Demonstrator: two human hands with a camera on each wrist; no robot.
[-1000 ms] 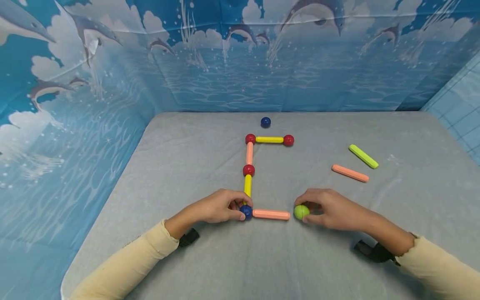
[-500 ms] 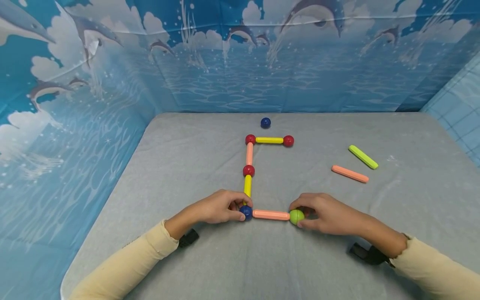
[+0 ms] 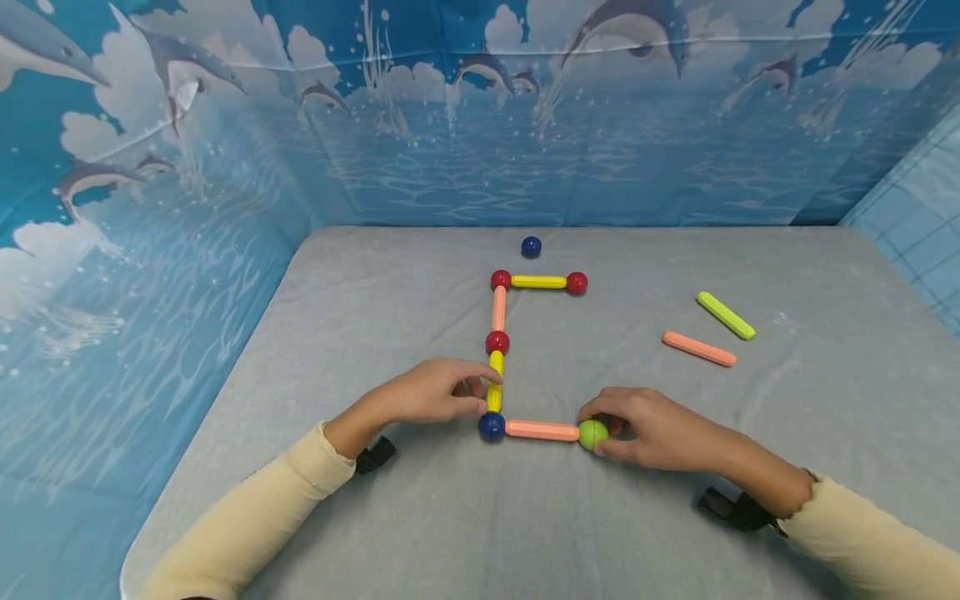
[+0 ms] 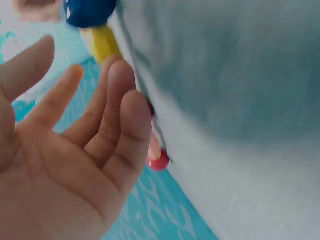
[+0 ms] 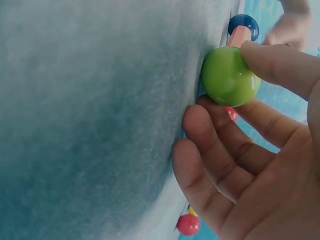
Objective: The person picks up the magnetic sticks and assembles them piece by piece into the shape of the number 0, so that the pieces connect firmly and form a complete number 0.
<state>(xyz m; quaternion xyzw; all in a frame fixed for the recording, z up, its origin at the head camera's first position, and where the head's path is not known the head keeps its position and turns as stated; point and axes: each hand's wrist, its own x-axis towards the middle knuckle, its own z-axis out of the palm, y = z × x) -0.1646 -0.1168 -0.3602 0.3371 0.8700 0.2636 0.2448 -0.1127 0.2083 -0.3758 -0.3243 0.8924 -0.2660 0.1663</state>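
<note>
Though unlabeled, green ball (image 3: 592, 433) is pinched.

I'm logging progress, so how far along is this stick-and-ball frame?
Done: a far yellow stick, the left side, and a near orange stick joined by balls. In hand: the right hand holds the green ball at that stick's end. Left: the right side is open; a loose orange stick and a lime stick lie apart.

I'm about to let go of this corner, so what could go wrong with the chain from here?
1. The right hand pinches the green ball at the pink rod's end; pulling away could drag ball and rod off line.
2. The left hand is off the blue ball, so that corner is unbraced and may swing.
3. Its fingers lie beside the yellow rod and could nudge it.
</note>
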